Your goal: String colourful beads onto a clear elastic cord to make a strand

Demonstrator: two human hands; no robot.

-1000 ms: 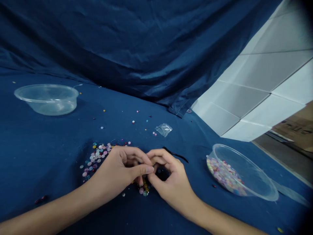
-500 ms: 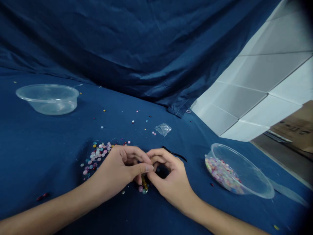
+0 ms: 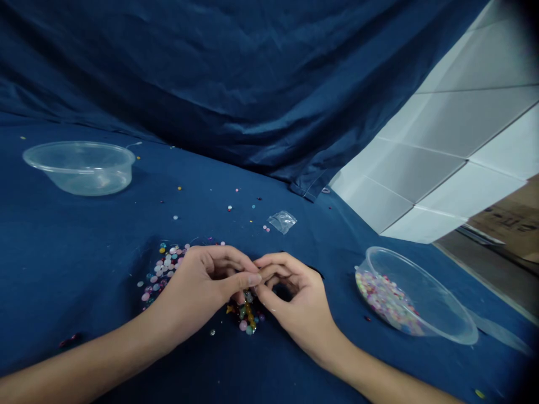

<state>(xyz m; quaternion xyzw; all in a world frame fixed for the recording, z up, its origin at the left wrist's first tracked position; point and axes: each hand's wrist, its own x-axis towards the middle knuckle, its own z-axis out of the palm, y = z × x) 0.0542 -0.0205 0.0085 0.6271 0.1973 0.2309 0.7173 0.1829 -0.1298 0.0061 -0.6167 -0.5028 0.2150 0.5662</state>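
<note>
My left hand (image 3: 210, 280) and my right hand (image 3: 297, 300) meet at the fingertips, low over the blue cloth. Both are closed in a pinch; whatever lies between the fingers is hidden or too small to name. Just beneath the fingertips sits a small cluster of amber, pink and green beads (image 3: 249, 321); whether they are strung I cannot tell. Beside my left wrist spreads a loose heap of pink, white, yellow and red beads (image 3: 162, 269), partly covered by that hand. Behind my right hand, a thin black object (image 3: 316, 271) is mostly hidden.
A clear plastic bowl (image 3: 80, 168) stands far left. Another clear bowl (image 3: 421, 294), at the right, holds many pastel beads and appears tilted. A small clear plastic bag (image 3: 282, 222) and scattered beads lie on the cloth. White boxy panels (image 3: 442, 151) rise at the back right.
My hands stay joined at the fingertips, with slight finger movement. More of the bead cluster shows below them, while my right hand covers more of the black object. The view has shifted slightly.
</note>
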